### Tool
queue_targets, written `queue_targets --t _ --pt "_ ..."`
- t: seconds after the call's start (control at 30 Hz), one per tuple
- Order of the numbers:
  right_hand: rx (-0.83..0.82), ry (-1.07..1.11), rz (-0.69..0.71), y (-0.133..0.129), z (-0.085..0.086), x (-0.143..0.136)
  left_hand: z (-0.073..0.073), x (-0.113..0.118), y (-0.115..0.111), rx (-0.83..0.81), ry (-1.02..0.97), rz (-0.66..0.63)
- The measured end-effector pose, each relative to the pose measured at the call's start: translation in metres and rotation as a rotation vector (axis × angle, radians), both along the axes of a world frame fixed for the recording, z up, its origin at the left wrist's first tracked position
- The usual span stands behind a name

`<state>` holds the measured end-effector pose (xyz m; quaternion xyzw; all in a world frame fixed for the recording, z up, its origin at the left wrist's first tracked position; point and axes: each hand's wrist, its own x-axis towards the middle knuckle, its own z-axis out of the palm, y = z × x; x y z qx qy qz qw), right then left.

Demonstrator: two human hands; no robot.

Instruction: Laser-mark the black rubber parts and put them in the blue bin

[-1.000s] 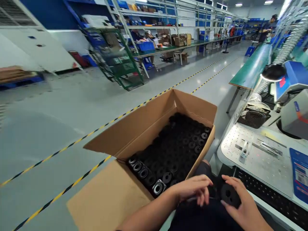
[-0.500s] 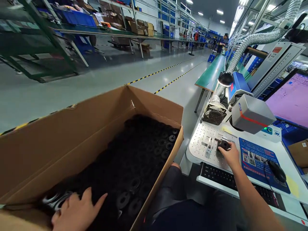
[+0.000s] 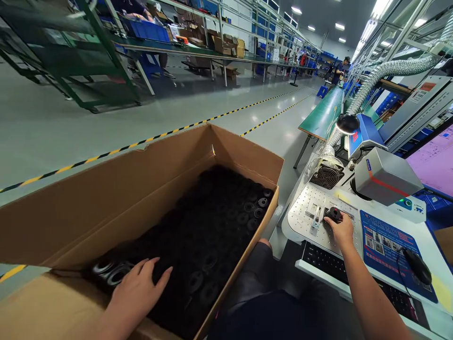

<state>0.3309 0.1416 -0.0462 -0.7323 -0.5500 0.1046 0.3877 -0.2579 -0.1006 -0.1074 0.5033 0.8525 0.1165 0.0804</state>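
Note:
A large cardboard box [image 3: 170,174] holds many black round parts [image 3: 226,226], some with ring-shaped faces. Over its near left part is my left hand [image 3: 139,285], fingers apart, with dark parts just beneath; no part is clearly in its grip. On the right, my right hand [image 3: 341,230] has its thumb and fingers around a black round part [image 3: 333,215]. That part is at the perforated metal plate [image 3: 300,215], beside a small metal fixture [image 3: 316,218]. A grey machine head [image 3: 387,175] with a red stripe is above and behind the plate.
Around the right hand are a keyboard [image 3: 325,260], a blue mat [image 3: 385,245], a black mouse [image 3: 417,265] and a fan [image 3: 326,176]. A silver hose [image 3: 375,75] hangs above. Past the box, a long bench [image 3: 198,49] stands across the floor, with a person's hand at a blue bin [image 3: 146,29].
The view has shifted, so the scene sits differently in the frame. My left hand has moved a little farther into the box. My right hand still holds the black part at the plate.

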Motion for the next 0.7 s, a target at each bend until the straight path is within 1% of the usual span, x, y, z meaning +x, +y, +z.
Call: queue_targets --t 0.1,0.23,0.37,0.53,0.7 --pt "-0.007 -0.001 -0.018 -0.001 0.0 -0.002 0.004 0.002 -0.002 0.016 -0.039 0.014" --pt "0.027 0.025 -0.024 -0.003 0.004 -0.006 0.014 0.006 -0.006 0.007 -0.083 0.027" --pt "0.031 0.074 -0.044 -0.011 0.005 -0.008 0.022 0.008 -0.012 -0.002 -0.129 0.019" --pt "0.051 0.1 -0.101 -0.025 0.0 -0.005 0.021 0.008 -0.015 0.082 -0.137 0.023" --pt "0.063 0.109 -0.114 -0.025 -0.004 -0.005 0.018 0.006 -0.015 0.124 -0.153 0.014"
